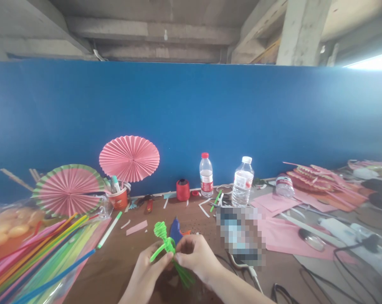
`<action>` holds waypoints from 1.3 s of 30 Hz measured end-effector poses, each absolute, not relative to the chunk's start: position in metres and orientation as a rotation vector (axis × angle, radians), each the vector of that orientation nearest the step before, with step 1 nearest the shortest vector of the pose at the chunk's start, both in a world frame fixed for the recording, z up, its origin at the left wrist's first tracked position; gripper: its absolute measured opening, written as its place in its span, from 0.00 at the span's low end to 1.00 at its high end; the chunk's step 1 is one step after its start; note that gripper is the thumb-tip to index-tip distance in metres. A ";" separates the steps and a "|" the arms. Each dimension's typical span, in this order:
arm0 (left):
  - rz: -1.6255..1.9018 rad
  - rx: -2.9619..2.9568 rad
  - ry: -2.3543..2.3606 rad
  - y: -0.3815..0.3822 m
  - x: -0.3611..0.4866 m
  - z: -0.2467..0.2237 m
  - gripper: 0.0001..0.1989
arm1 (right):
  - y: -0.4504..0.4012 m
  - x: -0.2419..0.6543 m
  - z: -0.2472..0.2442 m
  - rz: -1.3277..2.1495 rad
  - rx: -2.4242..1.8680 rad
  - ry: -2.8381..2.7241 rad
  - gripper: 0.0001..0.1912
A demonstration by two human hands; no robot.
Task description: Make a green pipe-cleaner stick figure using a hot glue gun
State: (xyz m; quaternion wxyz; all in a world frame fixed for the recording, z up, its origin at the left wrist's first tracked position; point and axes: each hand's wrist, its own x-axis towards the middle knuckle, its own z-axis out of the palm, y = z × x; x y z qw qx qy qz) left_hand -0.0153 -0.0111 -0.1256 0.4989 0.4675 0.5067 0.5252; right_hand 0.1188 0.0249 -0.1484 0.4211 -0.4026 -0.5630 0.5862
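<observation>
A bright green pipe-cleaner figure (161, 230) with a coiled, rounded top and a looped arm is held up in front of me. My left hand (151, 264) pinches it from the left, near its middle. From the right, my right hand (194, 257) has thumb and fingers pressed together at the same spot, where the green strands meet. Below the fingers the strands fan out downward, partly blurred. What exactly lies between the right fingertips is hidden. Just behind the hands lies a blue and orange object (175, 230), partly covered.
Loose coloured pipe cleaners (45, 249) lie at left. Pink paper fans (129, 158), a red cup of markers (118, 198), a red thread spool (182, 190) and water bottles (242, 185) stand at the back. Pink paper (292, 236) and cables (324, 278) spread at right.
</observation>
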 end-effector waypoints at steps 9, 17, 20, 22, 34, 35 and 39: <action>1.227 1.168 1.216 -0.007 -0.019 -0.135 0.15 | 0.025 0.120 -0.148 1.446 -0.997 -1.435 0.02; 1.212 1.179 1.203 -0.007 -0.020 -0.136 0.15 | 0.026 0.120 -0.150 1.405 -0.973 -1.484 0.02; 1.207 1.163 1.206 -0.006 -0.020 -0.136 0.16 | 0.026 0.120 -0.151 1.405 -0.973 -1.490 0.02; 1.209 1.161 1.206 -0.007 -0.019 -0.134 0.16 | 0.026 0.120 -0.151 1.420 -0.976 -1.473 0.02; 1.308 1.025 1.242 -0.011 -0.018 -0.130 0.20 | 0.028 0.121 -0.154 1.494 -0.989 -1.307 0.07; 1.310 1.024 1.234 -0.011 -0.018 -0.131 0.20 | 0.029 0.121 -0.154 1.501 -0.977 -1.306 0.06; 1.300 1.035 1.187 -0.010 -0.018 -0.131 0.19 | 0.029 0.122 -0.156 1.561 -0.939 -1.277 0.05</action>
